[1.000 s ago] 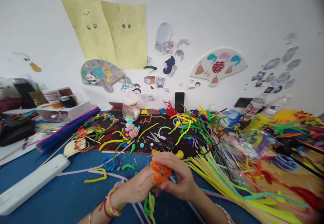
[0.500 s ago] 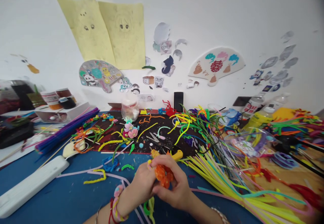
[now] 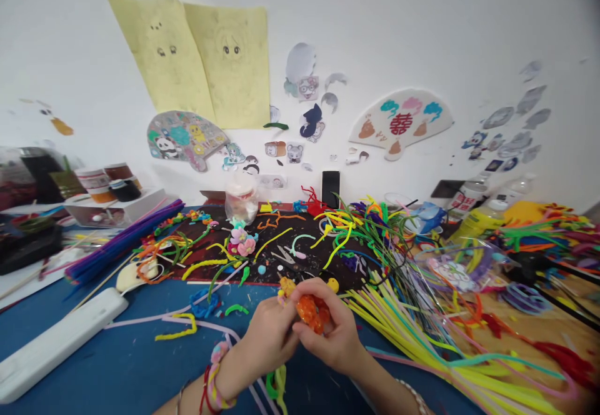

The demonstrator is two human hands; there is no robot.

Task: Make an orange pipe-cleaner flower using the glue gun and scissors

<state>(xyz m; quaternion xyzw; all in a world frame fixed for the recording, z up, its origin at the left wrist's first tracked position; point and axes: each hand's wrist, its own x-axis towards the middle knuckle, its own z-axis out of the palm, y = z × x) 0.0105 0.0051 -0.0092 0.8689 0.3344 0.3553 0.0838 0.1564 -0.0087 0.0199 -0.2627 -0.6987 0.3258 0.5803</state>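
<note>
A shiny, lumpy orange piece [image 3: 312, 314] is held between my two hands, above the blue table; its exact kind is hard to make out. My right hand [image 3: 335, 330] curls round its outer side, thumb below and fingers over the top. My left hand [image 3: 269, 334] is closed, its fingertips pressed together against the piece's left end. A small mottled yellow bit [image 3: 287, 287] sticks up over the left fingers; whether it joins the orange piece is hidden. Just behind the right hand shows a yellow handle [image 3: 332, 284], mostly covered.
Yellow pipe cleaners [image 3: 398, 321] fan out at right. A purple-blue bundle [image 3: 126, 240] and a white power strip [image 3: 65, 343] lie at left. Behind the hands, a dark mat [image 3: 262, 240] carries scraps and pink flowers [image 3: 241, 241]. A phone [image 3: 330, 189] leans on the wall.
My right hand has shifted slightly up and right, with the orange piece turned and moved right in the fingers. The hand now covers more of the yellow handle behind.
</note>
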